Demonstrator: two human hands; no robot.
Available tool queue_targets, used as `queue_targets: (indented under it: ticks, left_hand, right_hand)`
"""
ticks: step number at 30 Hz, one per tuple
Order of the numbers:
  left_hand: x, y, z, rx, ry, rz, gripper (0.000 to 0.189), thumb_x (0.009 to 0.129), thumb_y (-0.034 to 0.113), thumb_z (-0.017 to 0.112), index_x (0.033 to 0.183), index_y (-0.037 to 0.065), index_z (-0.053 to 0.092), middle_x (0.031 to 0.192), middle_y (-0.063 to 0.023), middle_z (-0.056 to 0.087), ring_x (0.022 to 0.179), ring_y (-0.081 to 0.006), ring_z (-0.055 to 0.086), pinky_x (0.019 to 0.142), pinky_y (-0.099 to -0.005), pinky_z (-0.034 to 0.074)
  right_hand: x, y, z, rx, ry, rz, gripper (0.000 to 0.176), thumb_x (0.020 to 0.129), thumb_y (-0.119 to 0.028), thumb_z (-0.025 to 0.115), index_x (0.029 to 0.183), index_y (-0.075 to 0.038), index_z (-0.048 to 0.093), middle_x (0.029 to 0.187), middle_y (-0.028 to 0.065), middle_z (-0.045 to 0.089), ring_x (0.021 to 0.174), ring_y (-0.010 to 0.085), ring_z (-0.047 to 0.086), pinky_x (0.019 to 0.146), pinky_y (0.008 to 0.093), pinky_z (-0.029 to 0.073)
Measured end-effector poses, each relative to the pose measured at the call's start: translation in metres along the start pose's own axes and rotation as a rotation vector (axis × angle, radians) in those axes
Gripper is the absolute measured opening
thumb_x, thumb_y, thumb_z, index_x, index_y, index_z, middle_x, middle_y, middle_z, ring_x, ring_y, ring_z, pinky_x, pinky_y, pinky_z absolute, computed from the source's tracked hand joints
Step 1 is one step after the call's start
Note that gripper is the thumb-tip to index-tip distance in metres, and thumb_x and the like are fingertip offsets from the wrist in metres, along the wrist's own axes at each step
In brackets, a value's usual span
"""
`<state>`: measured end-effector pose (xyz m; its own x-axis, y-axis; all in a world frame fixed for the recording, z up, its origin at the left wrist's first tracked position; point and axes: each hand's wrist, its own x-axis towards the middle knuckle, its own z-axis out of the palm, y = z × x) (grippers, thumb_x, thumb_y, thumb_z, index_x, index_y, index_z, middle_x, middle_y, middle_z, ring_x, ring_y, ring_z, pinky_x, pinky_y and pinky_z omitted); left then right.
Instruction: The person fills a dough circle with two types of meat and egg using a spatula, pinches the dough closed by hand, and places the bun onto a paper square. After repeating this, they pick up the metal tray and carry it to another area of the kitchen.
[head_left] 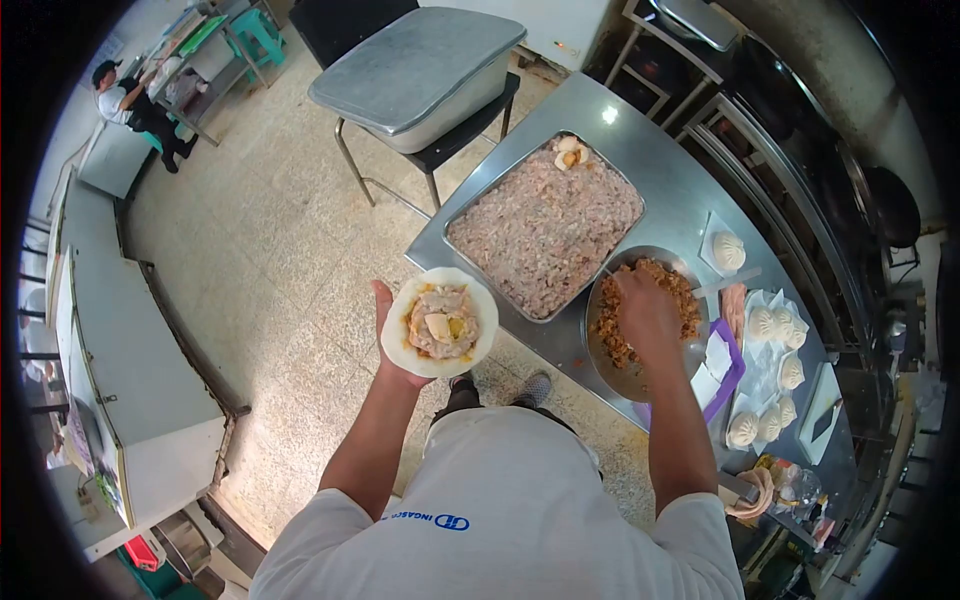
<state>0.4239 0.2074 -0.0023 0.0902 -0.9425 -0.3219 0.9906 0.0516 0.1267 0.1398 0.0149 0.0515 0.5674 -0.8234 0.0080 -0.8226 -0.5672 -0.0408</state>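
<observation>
One filling-topped dough round [392, 330] rests on the left hand [404, 376], opened out beneath it, left of the metal bowl [628, 384], into which the right hand [645, 308] dips, its grip hard to tell, with minced meat [540, 230] beyond the bowl and pleated buns [762, 322] right of it.

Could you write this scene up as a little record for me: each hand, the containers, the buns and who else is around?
Left hand: supports a dough round topped with filling
Right hand: in the metal bowl of brown mixture; fingertips hidden
Tray: holds pale, chunky mixture
Buns: white, pleated, on paper, right of the bowl
Others: one person, far left background
</observation>
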Motion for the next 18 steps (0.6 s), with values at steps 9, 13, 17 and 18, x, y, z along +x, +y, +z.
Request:
queue_targets:
  ticks: [9,13,17,18]
  left_hand:
    - [-0.012,-0.01,-0.007,-0.056,0.094,0.031,0.101,0.083,0.087,0.027,0.14,0.007,0.049,0.14,-0.0193,0.053,0.125,-0.0388,0.054,0.104,-0.0554,0.045]
    - [-0.003,0.001,0.01,-0.006,-0.059,0.002,0.105,0.081,0.089,0.025,0.141,0.006,0.048,0.141,-0.0208,0.051,0.126,-0.0405,0.053,0.106,-0.0559,0.042]
    - [0.007,-0.005,0.011,-0.058,-0.008,-0.104,0.109,0.079,0.091,0.021,0.141,0.005,0.048,0.144,-0.0217,0.049,0.129,-0.0421,0.049,0.11,-0.0566,0.037]
    - [0.009,-0.009,0.014,-0.027,0.0,-0.121,0.11,0.079,0.092,0.02,0.141,0.005,0.048,0.144,-0.0217,0.049,0.129,-0.0418,0.049,0.11,-0.0563,0.037]
  right_hand:
    - [-0.032,-0.012,0.009,0.326,0.014,-0.011,0.023,0.085,-0.003,0.058,0.104,-0.007,0.07,0.096,0.0158,0.068,0.085,0.0339,0.066,0.073,0.0433,0.053]
    - [-0.037,-0.003,-0.006,0.685,-0.001,-0.006,0.013,0.085,-0.005,0.062,0.095,-0.004,0.071,0.088,0.0145,0.07,0.078,0.0322,0.067,0.067,0.0416,0.051]
    - [-0.041,-0.017,-0.03,0.784,0.089,-0.141,0.017,0.084,-0.001,0.066,0.1,-0.007,0.072,0.085,0.0121,0.067,0.073,0.0263,0.065,0.063,0.0366,0.05]
    - [-0.042,-0.023,-0.037,0.786,0.091,-0.13,0.017,0.084,-0.001,0.066,0.1,-0.007,0.072,0.085,0.0121,0.067,0.073,0.0263,0.065,0.063,0.0366,0.05]
